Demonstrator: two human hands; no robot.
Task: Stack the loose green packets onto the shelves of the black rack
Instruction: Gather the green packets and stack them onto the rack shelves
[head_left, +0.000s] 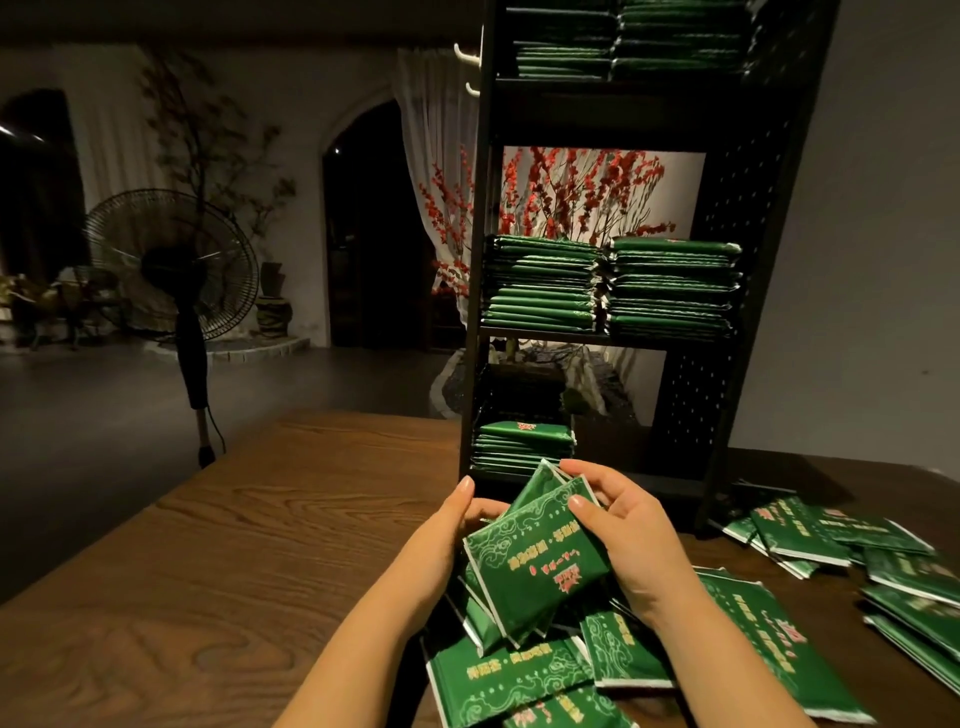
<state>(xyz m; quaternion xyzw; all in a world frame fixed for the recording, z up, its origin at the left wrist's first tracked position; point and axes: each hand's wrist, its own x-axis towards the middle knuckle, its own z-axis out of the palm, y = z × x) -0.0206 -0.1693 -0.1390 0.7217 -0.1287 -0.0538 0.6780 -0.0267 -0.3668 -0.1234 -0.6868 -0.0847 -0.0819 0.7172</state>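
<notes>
A small bundle of green packets (535, 566) was held between both hands just in front of the black rack (737, 260), above the wooden bench (260, 545). The bundle's long axis ran diagonally, its far end tipped up and to the right toward the rack's bottom shelf (654, 480), its near end down and to the left, with the printed face turned up. The left hand (457, 525) cradled the bundle's left edge, thumb raised along the far corner and the fingers curled underneath, mostly hidden. The right hand (623, 525) gripped the far right edge, its thumb pressed on the top face and its fingers (576, 467) wrapped over the far end. Below the hands, loose packets (519, 680) lay overlapping on the bench, and more of them (810, 530) were scattered to the right of the rack's base. A short stack (522, 447) sat at the left of the bottom shelf, two taller stacks (613, 286) stood side by side on the middle shelf, and further stacks (623, 41) filled the top one. A standing fan (171, 265) stood on the floor beyond the bench.
</notes>
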